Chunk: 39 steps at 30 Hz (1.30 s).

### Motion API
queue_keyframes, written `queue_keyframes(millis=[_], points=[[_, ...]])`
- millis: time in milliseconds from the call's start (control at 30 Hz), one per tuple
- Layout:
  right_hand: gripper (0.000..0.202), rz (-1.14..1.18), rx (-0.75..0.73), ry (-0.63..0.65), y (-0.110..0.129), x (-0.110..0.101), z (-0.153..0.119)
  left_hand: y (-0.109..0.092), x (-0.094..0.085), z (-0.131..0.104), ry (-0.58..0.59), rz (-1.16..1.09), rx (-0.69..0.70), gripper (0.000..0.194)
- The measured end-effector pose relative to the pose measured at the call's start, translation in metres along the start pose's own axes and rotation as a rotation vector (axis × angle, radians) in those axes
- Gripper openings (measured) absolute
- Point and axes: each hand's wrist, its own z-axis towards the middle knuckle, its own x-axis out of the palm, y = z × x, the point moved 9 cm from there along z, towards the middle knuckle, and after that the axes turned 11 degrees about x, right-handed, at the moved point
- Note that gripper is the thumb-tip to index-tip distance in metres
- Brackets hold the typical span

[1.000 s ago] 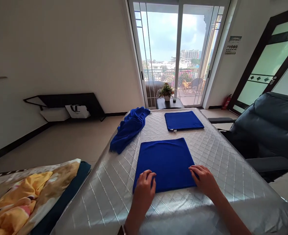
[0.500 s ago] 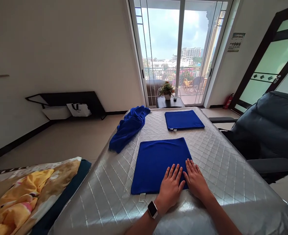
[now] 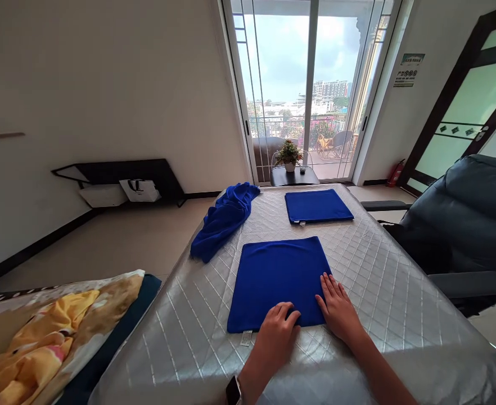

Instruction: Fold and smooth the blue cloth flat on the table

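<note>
Here, the folded blue cloth (image 3: 279, 275) lies partly under the left hand (image 3: 276, 331), fingers loosely bent, and right hand (image 3: 338, 308), fingers straightened.

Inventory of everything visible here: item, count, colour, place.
near folded cloth: 1, blue, by the hands
far folded cloth: 1, blue, far right on bed
crumpled cloth: 1, blue, far left on bed
quilted bed surface: 1, silver, centre
bedding pile: 1, yellow-beige-teal, lower left
low unit: 1, black, left wall
bag: 1, white, at the unit
potted plant: 1, green-orange, before window
glass sliding door: 1, white-framed, back
extinguisher: 1, red, back right
door: 1, dark-framed, right
armchair: 1, black, right
watch: 1, dark, left wrist
left hand: 1, cloth's near edge
right hand: 1, cloth's right edge
</note>
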Motion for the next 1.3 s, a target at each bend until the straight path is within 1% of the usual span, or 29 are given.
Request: queue_keyframes(millis=[67, 167, 267, 367, 467, 633, 700, 767, 900, 1033, 1100, 1200, 1233, 1300], points=[[0.066, 0.004, -0.004, -0.011, 0.0, -0.002, 0.0, 0.001, -0.005, -0.005, -0.008, -0.013, -0.035, 0.018], [0.061, 0.015, -0.039, -0.077, 0.001, -0.013, -0.006, 0.002, -0.006, -0.008, -0.009, -0.007, -0.07, 0.013], [0.044, 0.071, -0.167, -0.144, 0.007, -0.03, -0.022, 0.005, -0.001, -0.008, -0.028, -0.013, -0.089, 0.013], [0.025, 0.162, -0.336, -0.099, 0.017, -0.038, -0.044, 0.006, 0.003, -0.008, -0.045, -0.019, -0.086, 0.014], [0.017, 0.203, -0.407, -0.068, 0.023, -0.044, -0.057, 0.009, 0.003, -0.01, -0.055, -0.051, -0.081, 0.014], [0.014, 0.178, -0.449, -0.087, 0.027, -0.047, -0.062, 0.013, -0.004, -0.016, -0.111, -0.076, -0.074, 0.019], [0.014, 0.162, -0.468, -0.097, 0.027, -0.048, -0.063, 0.012, -0.005, -0.017, -0.116, -0.064, -0.057, 0.016], [0.014, 0.145, -0.48, -0.101, 0.028, -0.048, -0.063, 0.009, -0.006, -0.018, -0.121, -0.038, -0.026, 0.016], [0.014, 0.122, -0.48, -0.097, 0.03, -0.048, -0.062, -0.001, -0.01, -0.02, -0.141, 0.03, 0.064, 0.023], [0.012, 0.101, -0.464, -0.086, 0.033, -0.049, -0.061, -0.008, -0.011, -0.02, -0.115, 0.084, 0.14, 0.021], [0.013, 0.095, -0.452, -0.059, 0.035, -0.05, -0.06, -0.01, -0.011, -0.019, -0.098, 0.115, 0.15, 0.02], [0.011, 0.107, -0.435, 0.024, 0.037, -0.053, -0.055, -0.011, -0.011, -0.018, -0.08, 0.149, 0.147, 0.021], [0.011, 0.11, -0.432, 0.053, 0.037, -0.055, -0.052, -0.011, -0.011, -0.018, -0.073, 0.158, 0.149, 0.021], [0.018, 0.115, -0.426, 0.081, 0.038, -0.063, -0.039, -0.012, -0.01, -0.017, -0.056, 0.176, 0.162, 0.021]])
